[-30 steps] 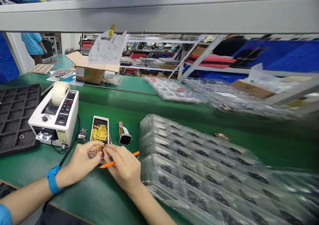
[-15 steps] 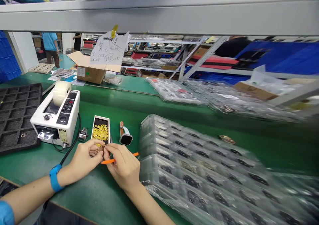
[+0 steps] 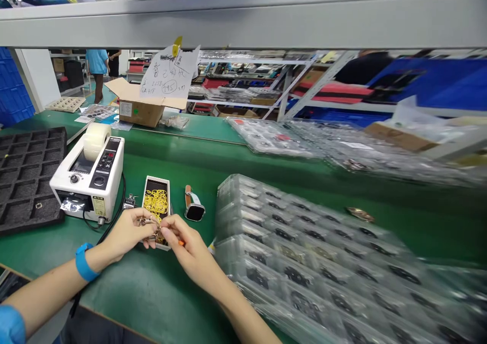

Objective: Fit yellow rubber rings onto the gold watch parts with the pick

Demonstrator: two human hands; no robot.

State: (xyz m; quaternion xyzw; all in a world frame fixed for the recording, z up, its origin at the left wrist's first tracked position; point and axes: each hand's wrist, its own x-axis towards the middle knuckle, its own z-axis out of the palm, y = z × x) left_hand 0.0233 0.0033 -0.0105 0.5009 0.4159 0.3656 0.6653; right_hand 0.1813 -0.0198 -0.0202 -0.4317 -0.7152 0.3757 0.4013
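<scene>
My left hand (image 3: 124, 236) is closed around a small rose-gold metal piece (image 3: 152, 226) with an openwork look; its exact kind is too small to make out. My right hand (image 3: 192, 252) pinches at the right edge of that piece with thumb and forefinger. Tucked in the right palm is an orange stick (image 3: 181, 243), mostly hidden by the fingers. Just behind both hands lies a white-rimmed box (image 3: 168, 187) holding many yellow rings (image 3: 157, 202). A smartwatch (image 3: 195, 211) with a tan and pale strap rests to its right.
A white tape dispenser (image 3: 89, 174) and a small tally counter (image 3: 130, 201) stand to the left, beside a black foam tray (image 3: 32, 181). Stacked clear plastic trays (image 3: 281, 252) with dark parts fill the right. A cardboard box (image 3: 140, 111) stands behind. A person in blue (image 3: 97, 67) is in the background.
The orange stick, earlier pointing left across the right fingers, now shows only its end in the palm. My right hand has turned slightly, and the metal piece is more visible.
</scene>
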